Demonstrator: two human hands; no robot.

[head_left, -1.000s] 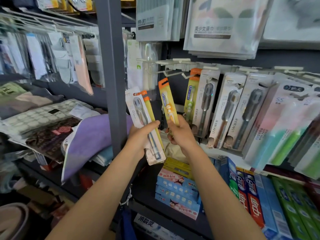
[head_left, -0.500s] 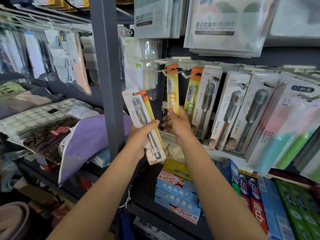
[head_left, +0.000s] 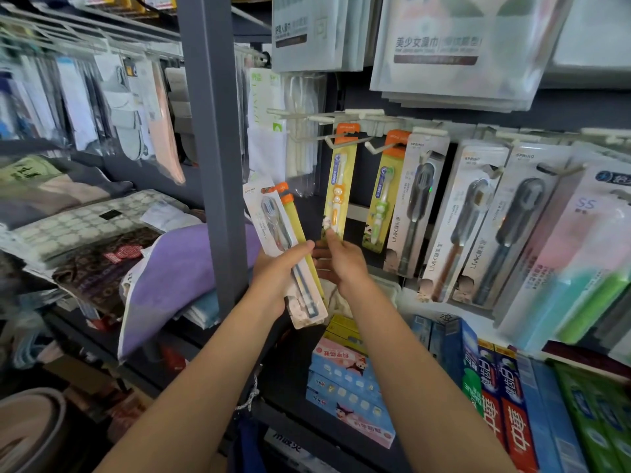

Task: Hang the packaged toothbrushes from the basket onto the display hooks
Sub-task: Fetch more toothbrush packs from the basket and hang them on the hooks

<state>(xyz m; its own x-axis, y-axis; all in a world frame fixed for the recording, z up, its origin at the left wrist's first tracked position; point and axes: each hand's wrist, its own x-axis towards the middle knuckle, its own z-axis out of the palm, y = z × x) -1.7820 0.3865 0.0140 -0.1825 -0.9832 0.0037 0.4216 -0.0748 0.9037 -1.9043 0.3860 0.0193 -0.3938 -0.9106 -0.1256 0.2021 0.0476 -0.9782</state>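
Blister packs, light and stiff, are best pinched at the lower card edge. The orange-topped children's toothbrush pack (head_left: pixel 336 186) is hung on the display hook (head_left: pixel 333 139), steadied at its bottom edge by the right hand (head_left: pixel 336 264)'s fingertips. Two more packs (head_left: pixel 290 254) are gripped in the left hand (head_left: pixel 278 278).

The hanging toothbrush pack (head_left: pixel 338 186) is yellow with an orange top; its right neighbour (head_left: pixel 384 196) shows green. A purple towel (head_left: pixel 177 278) lies left, red and blue toothpaste boxes (head_left: pixel 505 404) near right.

Forearms bare, no sleeves; hands ungloved.
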